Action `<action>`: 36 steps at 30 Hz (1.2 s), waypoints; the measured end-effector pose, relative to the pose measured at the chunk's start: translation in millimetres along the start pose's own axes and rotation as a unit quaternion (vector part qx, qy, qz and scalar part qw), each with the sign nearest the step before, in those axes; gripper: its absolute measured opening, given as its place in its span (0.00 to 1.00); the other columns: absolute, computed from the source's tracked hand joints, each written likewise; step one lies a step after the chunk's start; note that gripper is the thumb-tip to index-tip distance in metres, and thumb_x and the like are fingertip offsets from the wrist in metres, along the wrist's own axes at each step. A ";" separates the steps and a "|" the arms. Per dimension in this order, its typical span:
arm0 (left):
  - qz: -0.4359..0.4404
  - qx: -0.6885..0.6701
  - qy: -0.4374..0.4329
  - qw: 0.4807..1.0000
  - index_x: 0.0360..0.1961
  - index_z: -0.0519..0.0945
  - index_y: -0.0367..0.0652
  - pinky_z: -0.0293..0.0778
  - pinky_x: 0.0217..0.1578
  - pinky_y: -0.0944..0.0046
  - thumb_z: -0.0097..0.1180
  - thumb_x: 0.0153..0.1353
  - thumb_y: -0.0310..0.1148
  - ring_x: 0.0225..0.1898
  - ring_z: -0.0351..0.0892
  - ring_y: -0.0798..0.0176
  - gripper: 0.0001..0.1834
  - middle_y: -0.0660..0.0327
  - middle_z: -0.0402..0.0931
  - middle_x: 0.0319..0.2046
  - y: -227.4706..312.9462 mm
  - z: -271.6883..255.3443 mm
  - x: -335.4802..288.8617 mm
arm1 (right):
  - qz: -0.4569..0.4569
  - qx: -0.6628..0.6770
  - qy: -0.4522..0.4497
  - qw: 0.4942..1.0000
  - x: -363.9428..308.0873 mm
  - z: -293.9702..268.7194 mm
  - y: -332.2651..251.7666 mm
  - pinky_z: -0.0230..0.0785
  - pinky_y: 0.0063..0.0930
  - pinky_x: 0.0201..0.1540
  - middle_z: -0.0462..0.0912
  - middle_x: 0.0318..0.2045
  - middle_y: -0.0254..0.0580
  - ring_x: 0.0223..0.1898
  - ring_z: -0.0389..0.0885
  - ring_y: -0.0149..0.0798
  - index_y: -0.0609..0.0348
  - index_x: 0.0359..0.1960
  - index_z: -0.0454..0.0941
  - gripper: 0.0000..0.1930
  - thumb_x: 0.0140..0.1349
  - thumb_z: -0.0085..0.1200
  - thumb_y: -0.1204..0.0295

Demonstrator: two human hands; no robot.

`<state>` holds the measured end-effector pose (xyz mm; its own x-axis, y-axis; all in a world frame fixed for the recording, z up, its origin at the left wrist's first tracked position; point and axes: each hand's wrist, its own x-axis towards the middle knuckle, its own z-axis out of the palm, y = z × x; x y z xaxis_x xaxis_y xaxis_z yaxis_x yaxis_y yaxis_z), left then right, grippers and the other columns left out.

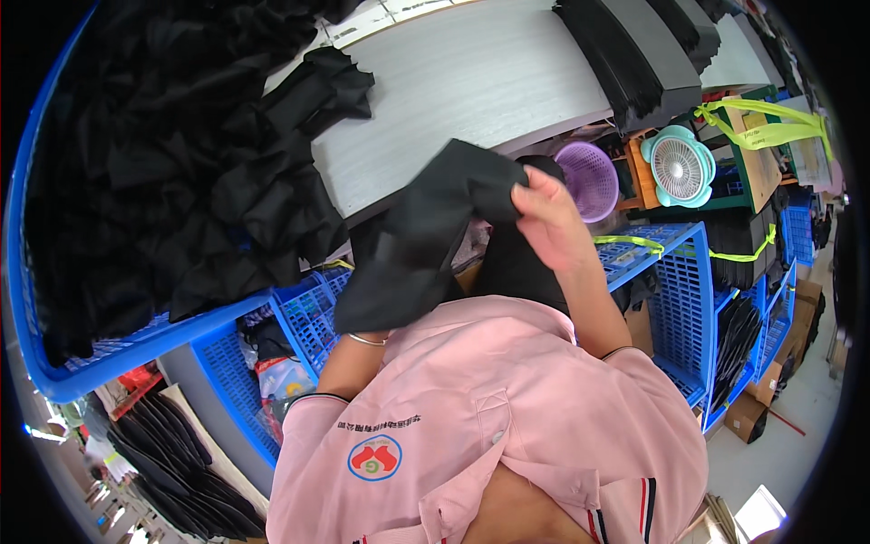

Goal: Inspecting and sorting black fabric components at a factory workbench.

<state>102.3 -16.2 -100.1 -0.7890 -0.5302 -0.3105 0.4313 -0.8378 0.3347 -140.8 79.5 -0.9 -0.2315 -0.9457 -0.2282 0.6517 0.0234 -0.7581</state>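
A piece of black fabric (421, 222) is spread in front of my chest, over my lap. My right hand (555, 218) pinches its right edge between thumb and fingers. The fabric drapes over my left hand, hiding it whole; only my left wrist (361, 349) with a bracelet shows at its lower edge. To the left, a heap of crumpled black fabric pieces (163, 172) fills a large blue crate (118, 367), and part of it spills onto the grey table (453, 68) ahead of me.
Stacks of black pieces (625, 54) stand at the table's far right. A purple basket (589, 181) and a turquoise fan (678, 166) are right of my right hand. Blue plastic crates (680, 299) stand close on my right, another blue crate (304, 322) by my left arm.
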 end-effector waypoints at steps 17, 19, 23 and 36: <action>-0.029 0.040 -0.003 0.999 0.61 0.70 0.39 0.70 0.57 0.62 0.50 0.72 0.39 0.57 0.72 0.62 0.21 0.58 0.74 0.55 -16.9 30.1 41.8 | -0.276 -0.522 0.072 0.804 13.4 24.1 -23.9 0.70 0.31 0.59 0.79 0.55 0.49 0.53 0.79 0.41 0.65 0.52 0.78 0.22 0.58 0.66 0.69; -0.029 0.041 -0.003 0.999 0.62 0.70 0.39 0.70 0.58 0.62 0.50 0.72 0.39 0.58 0.72 0.61 0.22 0.58 0.74 0.56 -19.4 27.7 42.9 | -0.269 -0.534 0.067 0.799 14.6 19.1 -23.0 0.69 0.32 0.59 0.79 0.55 0.50 0.53 0.79 0.42 0.66 0.47 0.80 0.18 0.59 0.66 0.68; 0.004 0.023 0.000 1.000 0.63 0.70 0.39 0.70 0.59 0.61 0.50 0.72 0.39 0.59 0.72 0.61 0.23 0.57 0.74 0.57 -12.0 9.3 43.2 | -0.145 -0.440 -0.082 0.882 14.4 6.3 -29.0 0.63 0.37 0.64 0.79 0.54 0.47 0.53 0.79 0.43 0.67 0.35 0.80 0.10 0.61 0.64 0.70; 0.185 0.265 0.050 0.945 0.63 0.71 0.33 0.68 0.62 0.61 0.51 0.72 0.29 0.59 0.74 0.61 0.21 0.56 0.74 0.59 15.2 71.4 57.6 | -0.390 -0.554 0.056 0.733 138.6 -5.0 -78.1 0.58 0.38 0.66 0.75 0.61 0.48 0.60 0.71 0.49 0.61 0.47 0.80 0.14 0.68 0.57 0.63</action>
<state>32.2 -50.2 -49.4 -0.5710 -0.8054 -0.1589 0.3693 -0.4249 0.8265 -227.4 -51.7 23.6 -0.3195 -0.7808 0.5370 -0.6833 -0.2028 -0.7014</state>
